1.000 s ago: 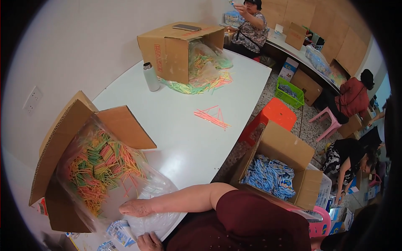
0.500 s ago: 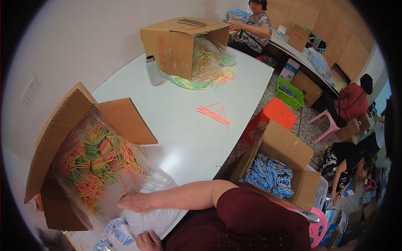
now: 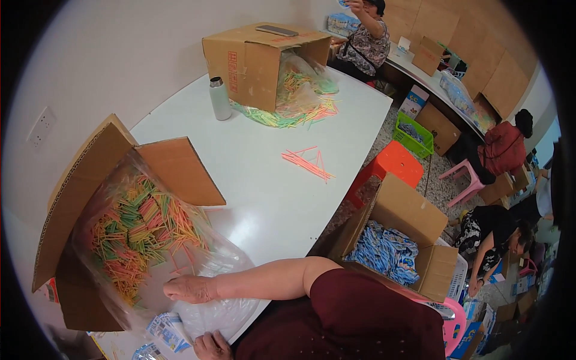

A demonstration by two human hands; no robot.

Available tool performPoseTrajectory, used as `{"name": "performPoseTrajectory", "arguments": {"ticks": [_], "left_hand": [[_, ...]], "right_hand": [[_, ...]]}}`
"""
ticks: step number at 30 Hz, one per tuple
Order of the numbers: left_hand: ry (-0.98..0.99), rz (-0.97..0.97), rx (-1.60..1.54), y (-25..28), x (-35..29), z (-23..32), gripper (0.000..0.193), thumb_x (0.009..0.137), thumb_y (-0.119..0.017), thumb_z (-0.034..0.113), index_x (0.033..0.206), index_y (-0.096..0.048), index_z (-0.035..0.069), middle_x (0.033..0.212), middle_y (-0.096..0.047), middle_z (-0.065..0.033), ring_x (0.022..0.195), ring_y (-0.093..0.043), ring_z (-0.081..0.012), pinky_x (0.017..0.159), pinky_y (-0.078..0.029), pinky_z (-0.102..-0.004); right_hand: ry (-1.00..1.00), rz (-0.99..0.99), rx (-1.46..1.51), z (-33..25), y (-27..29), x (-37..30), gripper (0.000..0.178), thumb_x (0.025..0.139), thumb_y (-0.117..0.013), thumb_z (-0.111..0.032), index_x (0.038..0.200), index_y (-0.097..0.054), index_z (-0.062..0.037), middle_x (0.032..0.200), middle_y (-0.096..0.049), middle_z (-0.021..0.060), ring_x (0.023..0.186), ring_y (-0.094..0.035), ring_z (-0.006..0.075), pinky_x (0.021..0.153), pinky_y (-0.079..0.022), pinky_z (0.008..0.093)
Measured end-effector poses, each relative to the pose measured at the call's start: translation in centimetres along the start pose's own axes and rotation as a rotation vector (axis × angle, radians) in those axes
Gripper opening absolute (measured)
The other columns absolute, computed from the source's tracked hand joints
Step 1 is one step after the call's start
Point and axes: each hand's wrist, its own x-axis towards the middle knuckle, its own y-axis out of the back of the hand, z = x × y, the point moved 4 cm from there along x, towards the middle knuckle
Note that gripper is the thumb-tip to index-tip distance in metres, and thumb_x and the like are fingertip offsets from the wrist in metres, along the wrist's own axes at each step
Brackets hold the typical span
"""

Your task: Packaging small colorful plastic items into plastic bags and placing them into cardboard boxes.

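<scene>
My right hand (image 3: 187, 290) is closed with fingers curled down, over a clear plastic bag (image 3: 231, 261) at the near edge of a heap of thin pink, green and yellow sticks (image 3: 141, 231). What its fingertips hold, if anything, is hidden. The heap lies inside the bag, which spills from an open cardboard box (image 3: 171, 171) on its side. Lower down, my left hand (image 3: 213, 346) rests with bent fingers beside flat blue-and-white packets (image 3: 170, 332); its fingertips are out of sight. A few loose pink sticks (image 3: 307, 163) lie mid-table.
On the white table (image 3: 258, 210) stand a pale green flask (image 3: 220, 99) and another cardboard box (image 3: 252, 72) spilling sticks, a phone (image 3: 276, 30) on top. To the right are a red stool (image 3: 401, 163) and a box of blue packets (image 3: 384, 252). Several people work beyond.
My right hand has shifted slightly left toward the sticks. My left hand stays nearly in place. At the back, a person has raised an arm holding something small and blue.
</scene>
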Motion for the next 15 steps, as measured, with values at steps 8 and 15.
{"name": "performPoseTrajectory", "arguments": {"ticks": [8, 15], "left_hand": [[0.003, -0.007, 0.012, -0.2, -0.1, -0.1, 0.025, 0.085, -0.062, 0.017, 0.067, -0.048, 0.006, 0.064, -0.045, -0.0152, 0.058, -0.046, -0.035, 0.051, -0.038, -0.0447], [-0.019, 0.002, 0.012, -0.5, 0.4, 0.0, 0.023, 0.085, -0.062, 0.016, 0.069, -0.049, 0.006, 0.064, -0.045, -0.0154, 0.058, -0.046, -0.0351, 0.052, -0.038, -0.0447]], "right_hand": [[-0.016, -0.239, -0.041, 1.7, -2.4, -0.7, 0.014, 0.085, -0.053, -0.012, 0.089, -0.043, -0.0023, 0.085, -0.049, 0.0157, 0.083, -0.051, 0.035, 0.074, -0.041, 0.0413], [0.02, -0.177, -0.038, 0.9, -1.1, -0.5, 0.014, 0.085, -0.052, -0.011, 0.092, -0.042, -0.0022, 0.084, -0.049, 0.016, 0.084, -0.051, 0.0366, 0.073, -0.041, 0.0422]]}}
